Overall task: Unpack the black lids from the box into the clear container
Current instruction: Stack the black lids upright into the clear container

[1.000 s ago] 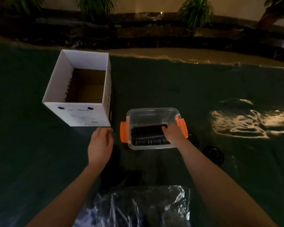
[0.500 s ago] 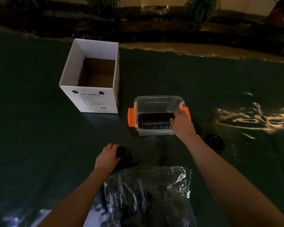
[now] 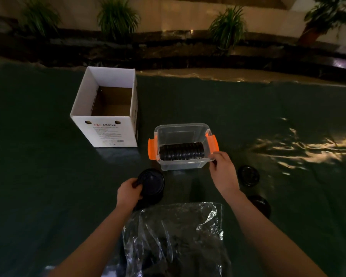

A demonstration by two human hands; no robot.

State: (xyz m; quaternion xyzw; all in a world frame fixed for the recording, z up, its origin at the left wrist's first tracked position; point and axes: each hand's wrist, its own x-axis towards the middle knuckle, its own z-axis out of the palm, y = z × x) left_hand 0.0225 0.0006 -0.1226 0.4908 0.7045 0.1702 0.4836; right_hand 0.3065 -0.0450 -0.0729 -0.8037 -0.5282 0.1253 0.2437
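The clear container (image 3: pixel 180 165) with orange latches stands mid-table and holds a row of black lids (image 3: pixel 181 151) on edge. My left hand (image 3: pixel 129 191) grips a stack of black lids (image 3: pixel 151 183) lifted just above the surface, in front and left of the container. My right hand (image 3: pixel 224 172) hovers at the container's front right corner, fingers loosely curled with nothing in them. The white cardboard box (image 3: pixel 105 127) stands open at the back left, and its inside looks bare.
A crinkled clear plastic bag (image 3: pixel 174 240) lies near me between my arms. Two loose black lids (image 3: pixel 248 175) (image 3: pixel 260 203) rest on the dark green cover right of my right arm. A ledge with plants runs along the far edge.
My right hand has come out of the container to its front right corner. My left hand has picked up a stack of lids and raised it toward the container.
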